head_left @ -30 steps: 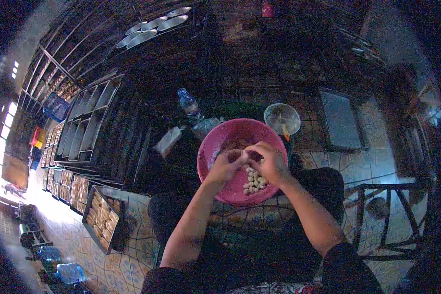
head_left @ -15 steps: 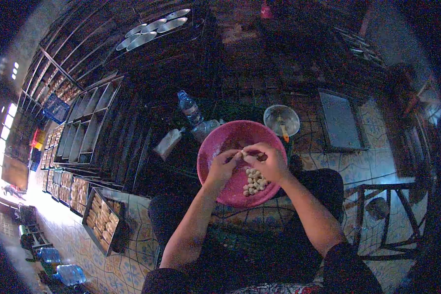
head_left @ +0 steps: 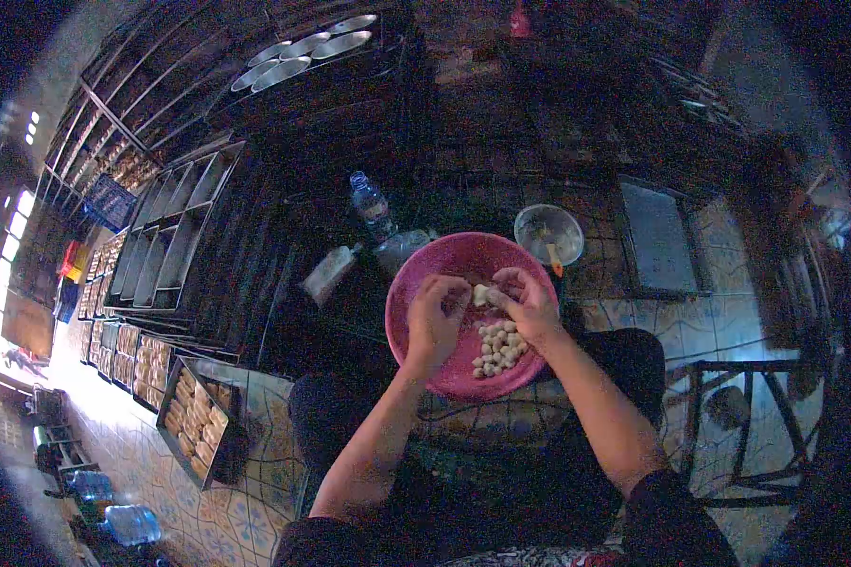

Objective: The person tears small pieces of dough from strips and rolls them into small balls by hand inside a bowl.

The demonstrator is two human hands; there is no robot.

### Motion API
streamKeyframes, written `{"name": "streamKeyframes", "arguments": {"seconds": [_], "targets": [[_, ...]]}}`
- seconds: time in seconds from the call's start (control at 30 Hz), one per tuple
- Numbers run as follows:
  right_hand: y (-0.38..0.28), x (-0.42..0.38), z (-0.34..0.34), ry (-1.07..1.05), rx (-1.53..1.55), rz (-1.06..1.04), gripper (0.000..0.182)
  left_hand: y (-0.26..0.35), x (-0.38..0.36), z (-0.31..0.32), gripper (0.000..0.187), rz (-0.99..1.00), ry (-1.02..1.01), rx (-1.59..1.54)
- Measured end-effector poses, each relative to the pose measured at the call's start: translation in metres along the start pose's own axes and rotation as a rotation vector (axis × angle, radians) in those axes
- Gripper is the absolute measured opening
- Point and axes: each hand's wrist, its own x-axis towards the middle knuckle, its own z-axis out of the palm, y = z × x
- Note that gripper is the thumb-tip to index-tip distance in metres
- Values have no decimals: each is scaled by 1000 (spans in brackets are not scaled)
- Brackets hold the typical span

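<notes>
A pink plastic basin point(head_left: 409, 342) stands in front of me between my knees. Inside it, on the right, lies a pile of several small pale dough balls point(head_left: 499, 350). Over the basin, my right hand point(head_left: 531, 312) pinches a pale lump of dough point(head_left: 482, 296) between thumb and fingers. My left hand point(head_left: 435, 321) is a little to the left of the lump, its fingers curled toward the thumb; whether a small bit sits between those fingertips is too blurred to see.
Behind the basin are a metal bowl point(head_left: 531, 227) with an orange-handled tool point(head_left: 554, 255), a plastic bottle point(head_left: 371, 205) and a clear bag point(head_left: 329, 272). Bread trays point(head_left: 195, 425) stand at left, a metal tray point(head_left: 654, 231) and a dark frame point(head_left: 742, 430) at right.
My hands, whose fingertips met over the basin, have moved apart. The pale dough lump now shows at my right fingertips. The view has shifted slightly.
</notes>
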Motion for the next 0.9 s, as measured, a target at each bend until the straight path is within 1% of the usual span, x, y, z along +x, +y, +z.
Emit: {"name": "streamKeyframes", "arguments": {"seconds": [0.07, 0.13, 0.2, 0.27, 0.3, 0.37, 0.4, 0.47, 0.5, 0.53, 0.57, 0.6, 0.63, 0.67, 0.7, 0.73, 0.8, 0.87, 0.9], "targets": [[15, 3, -3, 8, -9, -5, 32, -8, 2, -1, 19, 169, -141, 158], [17, 3, -3, 13, -18, -11, 32, -13, 0, 3, 21, 182, -128, 130], [16, 2, -5, 19, 78, 40, 33, -12, -2, 4, 23, 195, -115, 103], [14, 2, -4, -12, 64, 13, 35, -5, -5, 1, 24, 109, -233, 43], [15, 2, -4, -44, 50, -14, 36, -5, -6, 2, 24, 110, -234, 44], [18, 2, -1, -32, 35, -34, 35, -5, -10, 4, 26, -92, -230, 69], [19, 2, 1, -20, 20, -52, 34, -7, -10, 4, 26, -93, -230, 70], [19, 3, 1, -8, -15, -65, 32, -12, -9, 5, 25, 28, -171, 73], [18, 3, 1, 4, -52, -79, 30, -7, -9, 4, 25, 29, -174, 73], [16, 2, 2, 6, -53, -81, 30, -2, -9, 4, 24, 47, -56, 111], [15, 0, 3, 38, -70, -25, 29, 3, -9, 3, 23, 63, 63, 149], [13, -2, 4, 68, -86, 31, 28, 2, -8, 2, 23, 63, 65, 150], [11, -2, 5, 65, -85, 30, 28, 0, -7, 0, 22, 129, -2, 164], [10, -2, 4, 51, -167, -30, 29, -1, -6, -1, 21, 195, -71, 177], [7, -3, 4, 40, -249, -90, 29, 5, -7, -2, 21, 195, -71, 178], [5, -4, 4, 41, -250, -89, 29, 12, -11, -2, 22, 154, -90, 142], [2, -6, 4, 60, -315, -189, 31, 14, -13, -2, 22, 108, -112, 102], [12, -4, 4, 23, -292, -160, 31, 6, -11, -1, 26, -47, -77, 89], [11, -3, 6, -14, -267, -135, 31, 10, -11, -4, 26, -46, -75, 90]]}}
